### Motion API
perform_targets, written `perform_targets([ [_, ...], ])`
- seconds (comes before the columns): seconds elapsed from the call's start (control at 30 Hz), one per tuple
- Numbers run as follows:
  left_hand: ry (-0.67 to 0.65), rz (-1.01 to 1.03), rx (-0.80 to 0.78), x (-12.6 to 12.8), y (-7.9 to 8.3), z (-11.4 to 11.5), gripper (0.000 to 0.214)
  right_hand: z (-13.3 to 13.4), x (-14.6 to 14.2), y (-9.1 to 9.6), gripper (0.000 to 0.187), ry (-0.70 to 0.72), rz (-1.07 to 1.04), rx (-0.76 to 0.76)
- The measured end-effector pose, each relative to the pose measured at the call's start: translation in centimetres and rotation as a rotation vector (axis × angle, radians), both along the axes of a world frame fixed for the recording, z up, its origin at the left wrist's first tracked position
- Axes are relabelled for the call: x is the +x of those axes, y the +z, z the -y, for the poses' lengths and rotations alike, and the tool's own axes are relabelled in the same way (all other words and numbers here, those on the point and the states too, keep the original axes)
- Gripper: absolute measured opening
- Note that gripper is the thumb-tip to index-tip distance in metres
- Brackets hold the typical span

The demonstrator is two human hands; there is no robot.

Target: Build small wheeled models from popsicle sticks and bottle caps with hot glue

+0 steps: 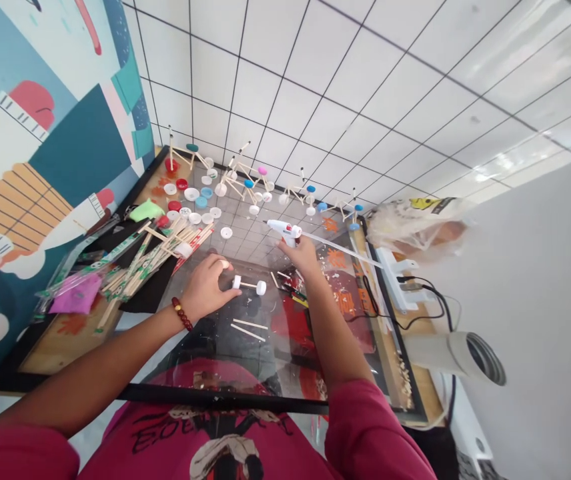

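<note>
My right hand (299, 252) grips a white hot glue gun (281, 230) by its handle, nozzle pointing left, with a clear glue stick (340, 249) jutting from its back. My left hand (210, 287) is beside a small wheel axle, a stick (249, 285) with a white bottle cap (261, 288) at each end. Thumb and index finger stay apart around the left cap (236, 283); the thumb is close to it, and contact is unclear. Two loose wooden sticks (249, 327) lie nearer my body on the glass tabletop (205, 347).
Loose caps (191, 194) and several stick-and-cap models (245, 183) stand along the back. Left lie a pile of wooden sticks (138, 273) and green (146, 211) and pink packets (76, 292). A power strip (396, 280) with cables and a plastic bag (415, 227) are at right.
</note>
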State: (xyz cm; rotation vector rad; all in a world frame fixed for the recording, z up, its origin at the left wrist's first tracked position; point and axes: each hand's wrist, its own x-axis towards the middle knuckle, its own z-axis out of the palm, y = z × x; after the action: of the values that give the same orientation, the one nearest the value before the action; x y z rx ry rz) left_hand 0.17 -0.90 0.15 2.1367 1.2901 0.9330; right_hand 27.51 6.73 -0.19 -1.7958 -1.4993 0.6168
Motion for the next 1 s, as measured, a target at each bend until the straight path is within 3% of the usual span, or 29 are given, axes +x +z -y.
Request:
perform_targets([
  [0.17, -0.007, 0.012, 0.007, -0.2, 0.2, 0.1, 0.033, 0.4, -0.1, 0.5, 0.037, -0.031, 0.060, -0.021],
  [0.3, -0.014, -0.075, 0.000, -0.2, 0.0, 0.0, 0.046, 4.9, -0.4, 1.9, 0.057, -0.103, 0.155, 0.081],
  [0.37, -0.022, -0.139, -0.010, -0.1, -0.2, -0.1, 0.059, 7.8, -1.6, 2.8, 0.047, -0.013, 0.193, 0.128],
  [0.43, -0.031, -0.171, -0.016, -0.1, -0.3, -0.1, 0.065, 10.0, -3.3, 3.5, 0.036, 0.242, 0.234, 0.130],
  [0.5, -0.043, -0.169, -0.020, 0.0, -0.4, -0.1, 0.065, 11.0, -5.1, 3.6, 0.037, 0.398, 0.293, 0.145],
  [0.63, -0.042, -0.112, -0.029, -0.2, -0.5, -0.1, 0.065, 10.8, -7.1, 2.5, 0.020, 0.453, 0.424, 0.112],
  [0.7, -0.038, -0.053, -0.022, -0.3, -0.5, -0.1, 0.064, 10.4, -7.3, 1.9, 0.011, 0.434, 0.345, 0.111],
  [0.87, -0.102, 0.196, 0.012, -0.3, 0.0, 0.0, 0.049, 10.5, -7.3, 1.9, 0.011, 0.450, -0.194, 0.114],
  [1.0, -0.195, 0.375, -0.055, -0.2, 0.7, 0.4, 0.042, 11.0, -7.7, 1.7, 0.012, 0.454, -0.315, 0.103],
])
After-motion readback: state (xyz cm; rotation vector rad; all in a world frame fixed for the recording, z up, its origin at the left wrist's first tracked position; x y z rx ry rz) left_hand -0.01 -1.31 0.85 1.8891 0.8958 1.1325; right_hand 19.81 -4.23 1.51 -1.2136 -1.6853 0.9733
